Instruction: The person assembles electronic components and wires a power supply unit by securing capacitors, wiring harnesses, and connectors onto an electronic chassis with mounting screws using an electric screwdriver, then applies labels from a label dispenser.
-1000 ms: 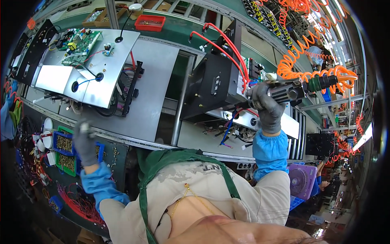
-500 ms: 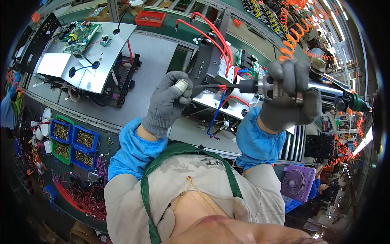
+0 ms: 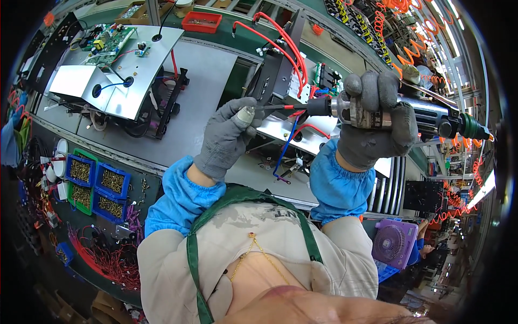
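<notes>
My right hand (image 3: pixel 377 116), in a grey glove, is wrapped round a silver and black air screwdriver (image 3: pixel 431 117) held level. Its long thin bit (image 3: pixel 286 107), with a red band, points left to the fingertips of my left hand (image 3: pixel 229 132). That grey-gloved hand is closed in a pinch at the bit's tip; whatever small thing it grips is hidden. Beyond the hands stands a black metal panel (image 3: pixel 274 73) with thick red cables (image 3: pixel 291 48). Below the bit, a silver plate (image 3: pixel 310 143) carries blue and red wires.
At left, a second unit has a silver plate (image 3: pixel 132 97) and a green circuit board (image 3: pixel 110 46). Blue and green bins (image 3: pixel 111 181) of brass-coloured screws stand lower left, above red wire bundles (image 3: pixel 102 264). A red tray (image 3: pixel 202 22) sits at the back; a purple fan (image 3: pixel 395 243) stands lower right.
My right hand and the screwdriver have shifted a little left and upward. My left hand has turned slightly, with its pinched fingertips now against the bit's tip.
</notes>
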The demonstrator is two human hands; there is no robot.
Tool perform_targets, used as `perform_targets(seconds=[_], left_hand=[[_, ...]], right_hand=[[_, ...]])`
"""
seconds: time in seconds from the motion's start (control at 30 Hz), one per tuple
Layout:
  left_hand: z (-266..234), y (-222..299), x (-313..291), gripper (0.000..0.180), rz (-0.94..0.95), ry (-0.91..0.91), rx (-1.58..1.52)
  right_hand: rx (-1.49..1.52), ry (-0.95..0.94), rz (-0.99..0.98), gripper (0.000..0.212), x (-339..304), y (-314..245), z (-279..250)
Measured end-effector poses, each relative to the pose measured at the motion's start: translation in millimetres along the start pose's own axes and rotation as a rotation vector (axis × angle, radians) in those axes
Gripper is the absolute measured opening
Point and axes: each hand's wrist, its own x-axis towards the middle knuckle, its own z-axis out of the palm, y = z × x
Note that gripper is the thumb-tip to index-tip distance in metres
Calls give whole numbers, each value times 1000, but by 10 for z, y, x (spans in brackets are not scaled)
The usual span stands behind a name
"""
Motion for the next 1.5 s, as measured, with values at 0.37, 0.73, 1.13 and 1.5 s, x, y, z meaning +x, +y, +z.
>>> perform_targets(seconds=[0.37, 0.73, 1.13, 1.5], left_hand=[[50, 246, 38, 24, 62, -79, 404], [-268, 291, -66, 56, -382, -187, 714], [100, -665, 346, 80, -353, -161, -901], [115, -483, 446, 55, -426, -246, -1178]], right_hand=[[13, -60, 16, 18, 89, 6, 8], [205, -80, -98, 25, 586, 2, -233], [587, 80, 119, 27, 1069, 868, -310], [308, 201, 159, 32, 1049, 1021, -119]])
